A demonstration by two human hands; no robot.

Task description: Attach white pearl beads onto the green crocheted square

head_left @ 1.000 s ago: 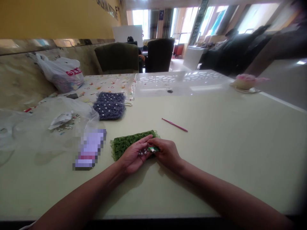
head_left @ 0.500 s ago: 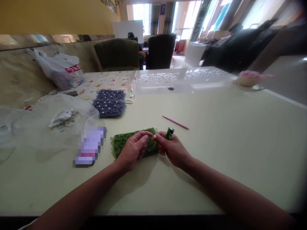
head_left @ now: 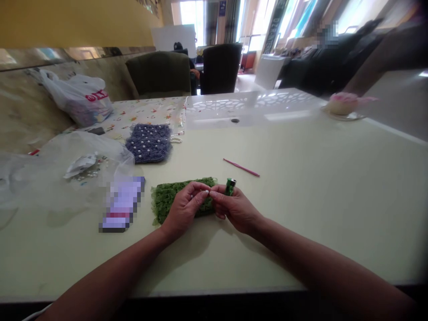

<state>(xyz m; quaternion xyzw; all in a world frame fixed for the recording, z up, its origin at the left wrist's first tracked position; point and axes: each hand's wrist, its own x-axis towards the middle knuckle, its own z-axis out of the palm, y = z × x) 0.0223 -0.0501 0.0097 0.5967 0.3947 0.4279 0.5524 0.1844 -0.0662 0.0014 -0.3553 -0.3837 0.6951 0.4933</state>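
A green ruffled crochet piece (head_left: pixel 163 203) lies on the table, partly covered by my hands. My left hand (head_left: pixel 189 203) is closed in a pinch at its upper right side, thumb and forefinger meeting my right fingertips. A tiny pale spot shows there, too small to tell between a bead and a nail. Against the fingers of my right hand (head_left: pixel 236 207) a green lighter (head_left: pixel 230 187) stands up, its metal top showing; this hand's thumb and forefinger are pinched too. Beyond the hands lies a pink crochet hook (head_left: pixel 241 167).
A purple crochet piece with white pearls (head_left: pixel 149 143) lies behind left. A blurred-out phone (head_left: pixel 123 203) and a clear plastic bag (head_left: pixel 67 147) with loose beads are on the left. A white shopping bag (head_left: pixel 87 98) stands farther back; a pink-topped cup (head_left: pixel 343 104) sits far right.
A white bead that showed between the fingertips is no longer plain to see, and the fingertips are pressed closer together. The whole view has shifted slightly. My right hand keeps the lighter.
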